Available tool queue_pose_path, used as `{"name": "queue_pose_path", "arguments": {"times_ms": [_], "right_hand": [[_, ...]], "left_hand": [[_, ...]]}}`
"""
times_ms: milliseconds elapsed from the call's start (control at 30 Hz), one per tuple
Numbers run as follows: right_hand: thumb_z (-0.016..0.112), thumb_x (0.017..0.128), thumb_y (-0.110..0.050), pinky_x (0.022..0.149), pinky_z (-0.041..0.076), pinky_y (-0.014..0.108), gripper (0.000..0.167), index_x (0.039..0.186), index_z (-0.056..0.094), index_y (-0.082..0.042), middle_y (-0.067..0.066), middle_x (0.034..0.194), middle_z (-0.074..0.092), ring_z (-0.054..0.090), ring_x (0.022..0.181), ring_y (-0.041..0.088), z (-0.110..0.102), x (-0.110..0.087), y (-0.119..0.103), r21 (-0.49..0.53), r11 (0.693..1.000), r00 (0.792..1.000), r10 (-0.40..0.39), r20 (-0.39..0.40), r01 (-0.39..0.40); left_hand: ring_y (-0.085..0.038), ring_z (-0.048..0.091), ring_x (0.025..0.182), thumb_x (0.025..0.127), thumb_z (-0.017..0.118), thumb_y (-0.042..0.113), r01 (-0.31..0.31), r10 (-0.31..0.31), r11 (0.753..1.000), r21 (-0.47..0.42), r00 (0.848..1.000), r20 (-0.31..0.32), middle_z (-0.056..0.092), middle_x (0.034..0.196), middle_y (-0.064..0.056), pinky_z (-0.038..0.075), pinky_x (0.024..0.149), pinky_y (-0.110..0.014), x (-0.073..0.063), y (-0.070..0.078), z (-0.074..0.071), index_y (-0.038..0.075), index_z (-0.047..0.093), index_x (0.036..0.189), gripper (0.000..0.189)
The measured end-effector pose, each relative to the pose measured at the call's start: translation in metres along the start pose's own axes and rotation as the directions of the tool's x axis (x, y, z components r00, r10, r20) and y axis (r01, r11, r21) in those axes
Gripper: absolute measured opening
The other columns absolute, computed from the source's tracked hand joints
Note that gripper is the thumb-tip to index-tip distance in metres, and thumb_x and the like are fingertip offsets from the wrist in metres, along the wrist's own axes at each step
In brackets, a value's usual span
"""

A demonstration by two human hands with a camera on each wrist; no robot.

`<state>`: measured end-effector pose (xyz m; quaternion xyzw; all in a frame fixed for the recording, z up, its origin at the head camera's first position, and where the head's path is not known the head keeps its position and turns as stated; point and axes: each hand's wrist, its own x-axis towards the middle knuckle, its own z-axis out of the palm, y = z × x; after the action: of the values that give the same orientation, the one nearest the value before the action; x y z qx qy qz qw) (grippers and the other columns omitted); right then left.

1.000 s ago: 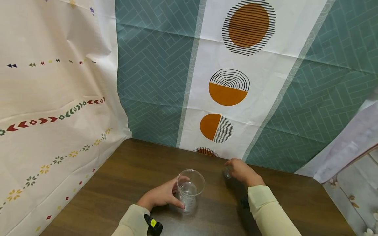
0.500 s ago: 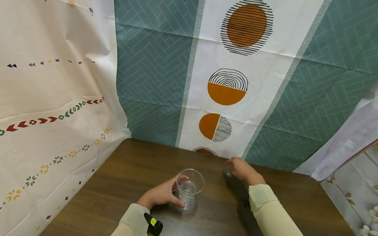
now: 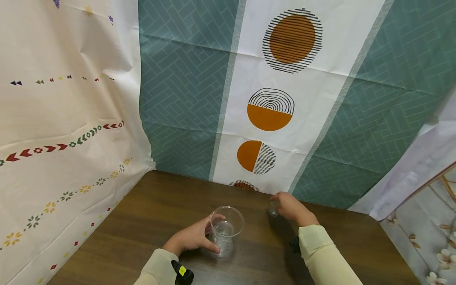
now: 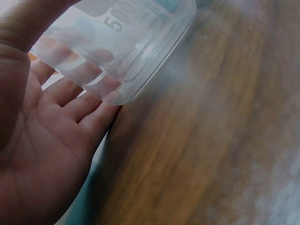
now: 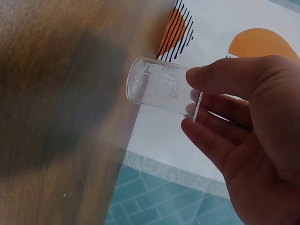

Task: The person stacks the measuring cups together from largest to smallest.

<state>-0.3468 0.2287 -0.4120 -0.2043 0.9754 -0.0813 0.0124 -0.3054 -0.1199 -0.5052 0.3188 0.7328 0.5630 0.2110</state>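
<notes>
My left hand [image 3: 191,238] holds a large clear beaker [image 3: 227,237] standing upright on the dark wooden table [image 3: 167,198], thumb on the near side and fingers around the far side. The marking "500" shows on its wall in the left wrist view. Farther back and to the right, my right hand [image 3: 291,207] pinches a small clear beaker [image 5: 157,88] by its rim, between thumb and fingertips. A "25" marking and graduation lines are on this one. Its base is down, right at the tabletop. No contents show in the small beaker.
A patterned cloth [image 3: 185,99] with teal panels and orange circles hangs behind the table's back edge. At the left side falls a cream cloth [image 3: 71,166] with small motifs. A floral cloth [image 3: 427,229] is beyond the right edge.
The head view has shifted slightly, so the scene sits a little differently in frame. Both hands keep their holds on the beakers, which stay in place on the table.
</notes>
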Motion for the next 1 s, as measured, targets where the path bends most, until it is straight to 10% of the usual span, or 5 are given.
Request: {"name": "queue_pose_path", "arguments": {"times_ms": [1000], "right_hand": [[0.065, 0.083, 0.001, 0.092, 0.050, 0.046, 0.029, 0.112, 0.069, -0.002, 0.013, 0.112, 0.067, 0.063, 0.106, 0.031, -0.012, -0.008, -0.021, -0.012, 1.000, 1.000, 0.016, -0.004, -0.016]], "left_hand": [[-0.031, 0.036, 0.140, 0.074, 0.085, 0.018, -0.034, 0.034, 0.999, -0.005, 0.999, 0.012, 0.042, 0.146, -0.007, 0.035, 0.111, -0.044, -0.001, -0.004, -0.001, 0.012, 0.034, 0.144, 0.087]]}}
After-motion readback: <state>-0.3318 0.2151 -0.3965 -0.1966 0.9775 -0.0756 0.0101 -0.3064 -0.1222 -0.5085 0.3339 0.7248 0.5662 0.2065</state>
